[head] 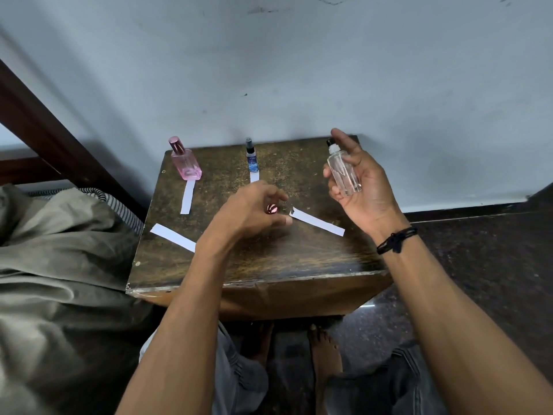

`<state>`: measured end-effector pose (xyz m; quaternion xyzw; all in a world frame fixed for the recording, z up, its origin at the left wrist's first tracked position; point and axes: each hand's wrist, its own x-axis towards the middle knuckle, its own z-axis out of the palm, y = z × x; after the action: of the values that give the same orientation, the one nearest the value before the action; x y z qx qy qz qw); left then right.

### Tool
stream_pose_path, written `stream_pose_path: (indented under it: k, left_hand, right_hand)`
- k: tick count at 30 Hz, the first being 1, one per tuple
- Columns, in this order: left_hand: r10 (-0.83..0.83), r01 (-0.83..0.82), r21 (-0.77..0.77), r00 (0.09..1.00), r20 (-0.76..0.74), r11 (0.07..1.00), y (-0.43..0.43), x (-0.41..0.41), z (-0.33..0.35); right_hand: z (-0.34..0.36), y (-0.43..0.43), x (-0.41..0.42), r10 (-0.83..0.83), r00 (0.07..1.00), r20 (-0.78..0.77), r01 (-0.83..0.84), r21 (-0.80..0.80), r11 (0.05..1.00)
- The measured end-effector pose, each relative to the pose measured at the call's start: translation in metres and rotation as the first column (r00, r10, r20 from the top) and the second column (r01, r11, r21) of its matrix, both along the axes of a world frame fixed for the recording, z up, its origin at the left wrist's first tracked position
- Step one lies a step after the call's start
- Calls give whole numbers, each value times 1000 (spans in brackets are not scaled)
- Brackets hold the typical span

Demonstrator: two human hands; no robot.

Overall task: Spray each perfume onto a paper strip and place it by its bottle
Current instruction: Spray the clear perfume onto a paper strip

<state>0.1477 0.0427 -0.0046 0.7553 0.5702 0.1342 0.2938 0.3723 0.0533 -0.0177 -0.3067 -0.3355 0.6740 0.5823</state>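
Note:
My right hand (363, 187) holds a clear bottle (344, 172) with a black sprayer upright above the table's back right, index finger raised over the nozzle. My left hand (254, 211) reaches over the table's middle with a small shiny red cap (272, 209) pinched in its fingers, fingertips at the near end of a white paper strip (318, 222). A pink bottle (185, 163) stands at the back left with a strip (187, 197) in front of it. A slim blue bottle (250, 158) stands at the back centre, a strip (254, 176) partly hidden behind my left hand.
Another loose strip (173, 237) lies near the left edge of the small dark wooden table (269, 262). A bed with olive bedding (59, 250) presses against the table's left side. The wall is right behind the bottles, and my knees and feet are below the front edge.

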Motion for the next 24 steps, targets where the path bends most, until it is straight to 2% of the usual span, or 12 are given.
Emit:
stream_pose_path:
  k: [2,6,9,13,16,21,24]
  left_hand:
    - [14,-13,69,1000,-14,998,1,8,-3]
    - [85,-57,177,984,-158,983,-5,25,-9]
    - [111,-59,219,966,-235,974,-8,33,-10]
    - [125,-60,242,957,-261,968,-9,39,-13]
    - [128,-75,235,968,-217,969,-8,40,-11]
    - [227,-219,240,974,-6,946,-5,36,-5]
    - [252,-258,226,966,55,939,-5,34,-3]
  right_hand:
    - [0,1,0,3,1000,23,-3,5,1000]
    - [0,2,0,6,999,44,-7,14,1000]
    - [-2,0,2,17,997,74,-17,5,1000]
    - [-1,-1,5,6,996,84,-6,-8,1000]
    - [-1,-2,4,2,996,92,0,-23,1000]
    - [-1,-2,7,-16,996,84,19,-37,999]
    - [-1,-3,6,-19,998,60,22,-50,999]
